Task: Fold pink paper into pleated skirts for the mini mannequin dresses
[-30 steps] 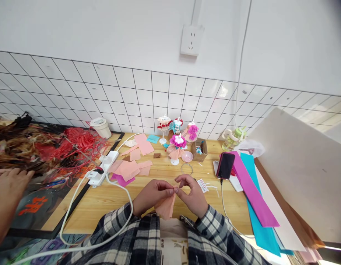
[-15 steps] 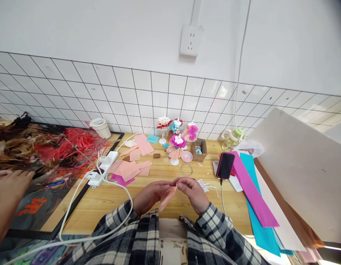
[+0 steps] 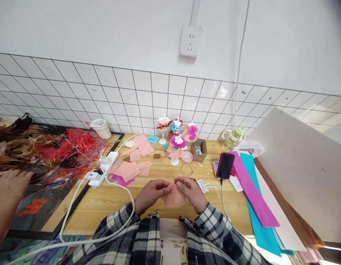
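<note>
Both my hands meet above the near edge of the wooden table (image 3: pixel 112 200). My left hand (image 3: pixel 151 194) and my right hand (image 3: pixel 192 192) pinch the gathered top of a small salmon-pink crepe paper piece (image 3: pixel 174 197), which fans out downward between them. Fingers of both hands are closed on it. Loose pink paper squares (image 3: pixel 130 168) lie on the table beyond my left hand. A clear ring (image 3: pixel 186 169) and a small white label (image 3: pixel 203 185) lie just past my right hand.
Small paper-dressed dolls on stands (image 3: pixel 176 141) line the tiled wall beside a small cardboard box (image 3: pixel 200 150). A phone (image 3: pixel 225 165) leans at right near magenta and teal paper strips (image 3: pixel 252 191). A white power strip (image 3: pixel 102 167) with cable lies left. Another person's hand (image 3: pixel 7 189) rests by red and brown fibres (image 3: pixel 49 147).
The pink paper went from a hanging flat piece, to a narrow folded strip, to a fan gathered at the top. My hands stayed close together; the other person's hand barely moved.
</note>
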`<state>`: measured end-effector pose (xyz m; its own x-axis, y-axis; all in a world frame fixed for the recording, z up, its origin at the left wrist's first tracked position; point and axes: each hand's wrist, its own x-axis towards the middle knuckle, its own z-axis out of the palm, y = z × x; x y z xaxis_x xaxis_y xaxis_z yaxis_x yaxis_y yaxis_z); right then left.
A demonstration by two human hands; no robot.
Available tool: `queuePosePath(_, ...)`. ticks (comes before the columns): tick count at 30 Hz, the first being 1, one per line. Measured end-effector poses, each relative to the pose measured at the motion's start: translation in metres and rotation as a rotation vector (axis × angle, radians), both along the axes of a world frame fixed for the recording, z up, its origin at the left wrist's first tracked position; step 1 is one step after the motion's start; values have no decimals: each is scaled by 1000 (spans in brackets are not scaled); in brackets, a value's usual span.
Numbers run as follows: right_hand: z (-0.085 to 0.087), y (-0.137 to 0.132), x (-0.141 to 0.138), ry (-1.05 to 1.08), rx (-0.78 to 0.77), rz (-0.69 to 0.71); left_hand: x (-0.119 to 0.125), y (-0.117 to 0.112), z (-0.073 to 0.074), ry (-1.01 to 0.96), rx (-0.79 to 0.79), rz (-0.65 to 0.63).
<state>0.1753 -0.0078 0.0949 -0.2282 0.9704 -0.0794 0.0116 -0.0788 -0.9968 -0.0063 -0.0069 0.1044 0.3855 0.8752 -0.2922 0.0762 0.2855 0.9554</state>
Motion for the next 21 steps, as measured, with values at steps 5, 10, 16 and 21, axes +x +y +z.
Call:
queuePosePath(5,-4,0,1,31,-84,21,-2,1,3,17,9,4)
queuePosePath(10,-6,1,1,53,-65,16,-2,2,0,42,5,16)
queuePosePath(16,-15,2,2,-1,-55,-67,1,4,-10,78,15,6)
queuePosePath(21,-22,0,26,-31,-48,-159,0,39,-55,224,55,168)
